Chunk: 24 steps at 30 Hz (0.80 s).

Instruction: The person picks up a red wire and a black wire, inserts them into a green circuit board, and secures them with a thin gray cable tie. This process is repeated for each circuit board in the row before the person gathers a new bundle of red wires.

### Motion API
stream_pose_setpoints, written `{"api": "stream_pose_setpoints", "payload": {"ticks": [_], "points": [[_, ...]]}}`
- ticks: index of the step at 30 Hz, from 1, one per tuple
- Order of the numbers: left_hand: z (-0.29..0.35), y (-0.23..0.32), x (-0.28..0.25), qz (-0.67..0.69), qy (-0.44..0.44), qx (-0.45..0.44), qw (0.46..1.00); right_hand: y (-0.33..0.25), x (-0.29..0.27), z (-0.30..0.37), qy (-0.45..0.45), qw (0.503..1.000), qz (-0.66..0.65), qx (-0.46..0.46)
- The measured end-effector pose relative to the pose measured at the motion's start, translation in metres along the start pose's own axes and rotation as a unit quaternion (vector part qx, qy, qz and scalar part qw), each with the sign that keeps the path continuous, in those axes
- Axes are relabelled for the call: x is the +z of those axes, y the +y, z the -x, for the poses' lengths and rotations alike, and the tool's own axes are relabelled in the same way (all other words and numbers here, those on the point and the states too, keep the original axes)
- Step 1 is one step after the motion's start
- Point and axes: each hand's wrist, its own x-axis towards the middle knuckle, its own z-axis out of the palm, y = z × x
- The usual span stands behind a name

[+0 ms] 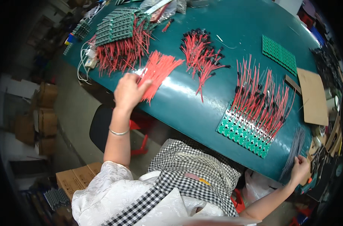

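My left hand [129, 92] is at the near left edge of a flat pile of red wires [159, 73], fingers curled at its edge and thumb lying over it. At the far right, my right hand [300, 169] pinches at the lower end of a bundle of thin grey wires [295, 148]. Between the hands lies a green circuit board panel [243, 137] of small round boards. Red wires with black connectors [260, 92] stretch away from its far side. Farther back is a loose heap of red wires with black ends [201, 51].
Stacked green board panels [115, 28] with hanging red wires fill the far left of the green table [171, 116]. A bare green panel [279, 54] and a brown cardboard piece [312, 97] lie at the right. Tools and clutter line the right edge. A red stool [141, 141] stands below.
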Motion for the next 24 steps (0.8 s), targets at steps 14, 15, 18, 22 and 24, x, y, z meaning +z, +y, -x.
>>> {"api": "stream_pose_setpoints", "payload": {"ticks": [14, 15, 18, 22, 24], "points": [[-0.028, 0.009, -0.002, 0.027, -0.083, -0.013, 0.996, -0.006, -0.003, 0.007, 0.03, 0.999, -0.001, -0.042], [-0.027, 0.006, 0.001, 0.009, -0.084, -0.014, 0.996, -0.008, 0.0, 0.007, 0.014, 0.999, -0.009, -0.032], [-0.026, 0.005, 0.004, 0.026, -0.057, 0.014, 0.998, -0.026, -0.008, 0.011, -0.019, 1.0, -0.009, 0.009], [-0.028, 0.012, -0.007, -0.017, -0.065, 0.024, 0.997, -0.029, -0.014, 0.013, -0.014, 0.999, -0.034, 0.012], [-0.03, 0.01, -0.003, -0.03, -0.063, 0.041, 0.997, -0.033, -0.019, 0.016, -0.008, 0.999, -0.039, 0.017]]}}
